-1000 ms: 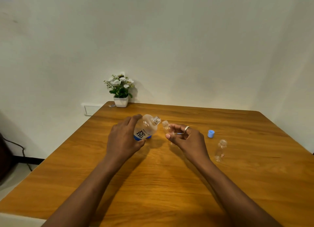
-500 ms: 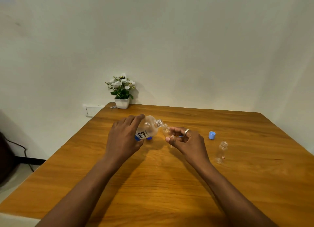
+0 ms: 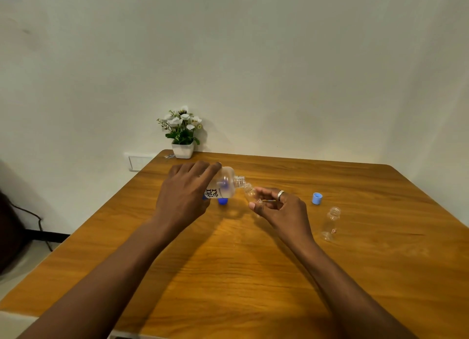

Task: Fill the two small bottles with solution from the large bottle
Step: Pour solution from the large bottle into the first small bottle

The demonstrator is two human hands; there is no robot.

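Observation:
My left hand [image 3: 184,194] grips the large clear bottle [image 3: 224,185], which has dark lettering on a white label. It is uncapped and tipped to the right, almost on its side. Its threaded neck touches the mouth of a small clear bottle [image 3: 250,192], held tilted in my right hand [image 3: 281,210], which wears a ring. A second small clear bottle [image 3: 331,223] stands upright and open on the wooden table [image 3: 228,275], to the right of my right hand. No liquid stream is visible.
A light blue cap [image 3: 317,198] lies on the table between my right hand and the far right edge. A darker blue cap [image 3: 222,201] sits under the large bottle. A small potted plant [image 3: 182,133] stands at the table's back left corner by the wall.
My left hand has tipped the large bottle further over to the right. Its neck and the small bottle's mouth have closed the gap and now meet.

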